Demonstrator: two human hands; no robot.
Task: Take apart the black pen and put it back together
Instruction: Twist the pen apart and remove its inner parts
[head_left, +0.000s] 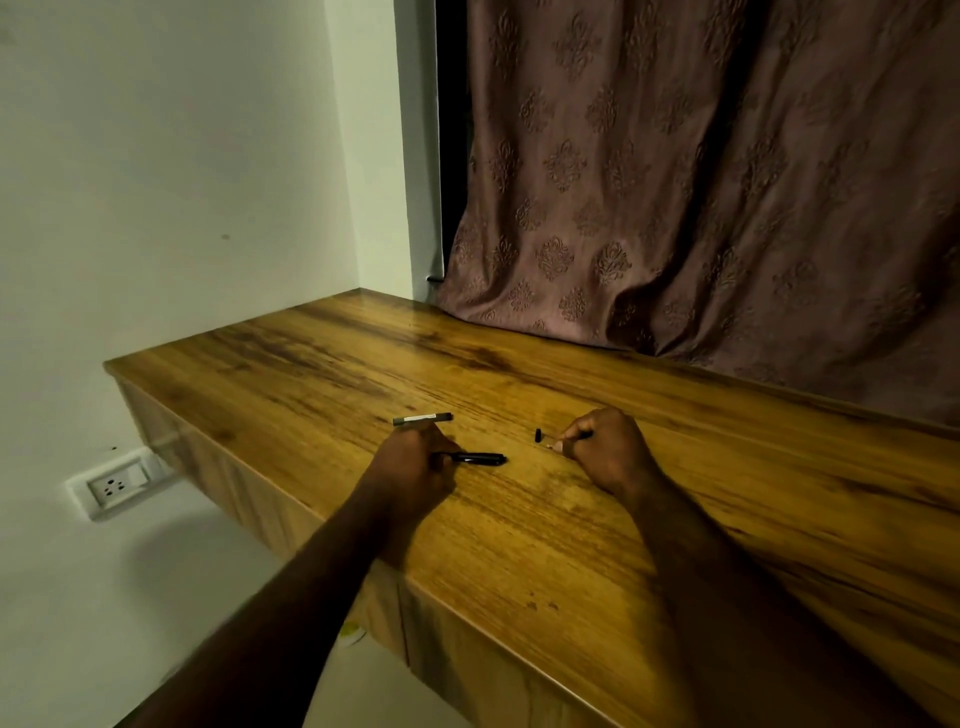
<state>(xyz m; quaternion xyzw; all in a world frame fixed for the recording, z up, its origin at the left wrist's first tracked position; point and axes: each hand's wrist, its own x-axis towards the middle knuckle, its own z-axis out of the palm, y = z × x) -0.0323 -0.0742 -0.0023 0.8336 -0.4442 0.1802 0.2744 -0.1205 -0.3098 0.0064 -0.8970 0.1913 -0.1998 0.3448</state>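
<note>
Both forearms are reaching in from the near edge over a wooden desk (597, 519), hands resting on its top. Left hand (410, 467): fingers curling closed around one end of the black pen barrel (475, 458), which is lying flat on the wood and pointing right, its free end sticking out past the knuckles. Right hand (605, 447): fingers pinching shut on a thin part, possibly the refill, mostly hidden inside the fist; only a short bit is showing at the fingertips. Small black piece (538, 435): standing apart on the desk, just left of the right hand's fingertips, not touching them. Grey pen part with a pale strip (423, 419): lying flat just beyond the left hand, parallel to the barrel and separate from it; whether the strip is carrying any writing cannot be told, being too small. No brand or lettering is reading clearly anywhere on the pieces. Patterned brown curtain (701, 182): hanging behind the desk, its hem touching the far edge. White wall socket (117, 486): sitting low on the left wall, below desk level.
</note>
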